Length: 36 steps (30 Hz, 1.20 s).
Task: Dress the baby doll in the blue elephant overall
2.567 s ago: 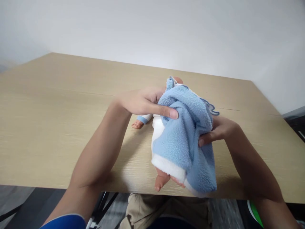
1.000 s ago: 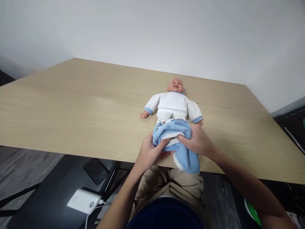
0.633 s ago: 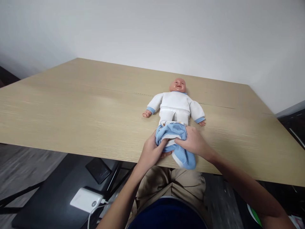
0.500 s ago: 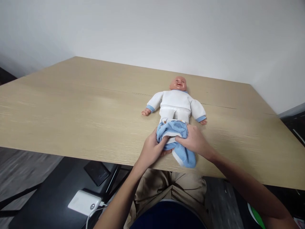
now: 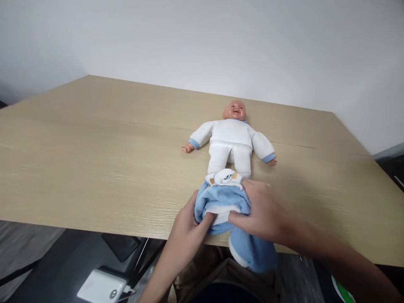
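A baby doll (image 5: 231, 131) lies on its back on the table, head toward the wall, in a white suit with blue cuffs. Over its lower legs is a bunched light blue fleece garment (image 5: 225, 195) with white trim and a white animal-face patch; the doll's feet are hidden. My left hand (image 5: 189, 221) grips the left side of the garment, thumb inside the white-edged opening. On the other side, my right hand (image 5: 259, 210) pinches the rim with its thumb also at the opening. One blue part of the garment droops past the table's near edge.
The wooden table (image 5: 126, 168) reaches back to a pale wall (image 5: 202, 46). Below its near edge at left, a dark seat (image 5: 57, 261) holds a white power bank (image 5: 101, 287) with a cable and a dark flat device (image 5: 120, 246).
Both hands have moved toward me with the garment, so more of the doll's white legs shows. The animal-face patch now shows more fully, and the drooping part hangs lower over the edge.
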{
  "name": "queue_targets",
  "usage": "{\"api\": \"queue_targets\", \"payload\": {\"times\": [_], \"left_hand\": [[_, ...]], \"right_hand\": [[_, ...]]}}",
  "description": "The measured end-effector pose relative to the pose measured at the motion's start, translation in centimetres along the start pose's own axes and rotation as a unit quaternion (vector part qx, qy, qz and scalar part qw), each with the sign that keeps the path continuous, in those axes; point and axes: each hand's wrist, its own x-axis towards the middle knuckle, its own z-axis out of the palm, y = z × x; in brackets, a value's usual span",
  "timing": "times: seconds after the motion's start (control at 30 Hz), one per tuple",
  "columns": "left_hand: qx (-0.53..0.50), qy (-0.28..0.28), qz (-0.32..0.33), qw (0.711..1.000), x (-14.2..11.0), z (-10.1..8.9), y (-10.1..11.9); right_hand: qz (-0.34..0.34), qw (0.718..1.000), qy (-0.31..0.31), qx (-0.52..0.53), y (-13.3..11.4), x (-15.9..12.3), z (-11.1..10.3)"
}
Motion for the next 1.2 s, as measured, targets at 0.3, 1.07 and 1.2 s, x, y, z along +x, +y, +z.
{"api": "queue_targets", "payload": {"times": [0.3, 1.07, 1.2], "left_hand": [[0.143, -0.03, -0.059, 0.988, 1.8, 0.4, -2.5], [0.01, 0.052, 0.058, 0.997, 1.6, 1.1, -5.4], [-0.037, 0.08, 0.101, 0.991, 2.9, 1.2, -5.1]], "right_hand": [[0.021, 0.995, -0.09, -0.041, 1.9, 3.2, 2.0], [0.029, 0.997, -0.044, 0.062, 3.6, 2.0, 2.1], [-0.044, 0.994, -0.033, 0.092, 4.6, 3.0, 1.9]]}}
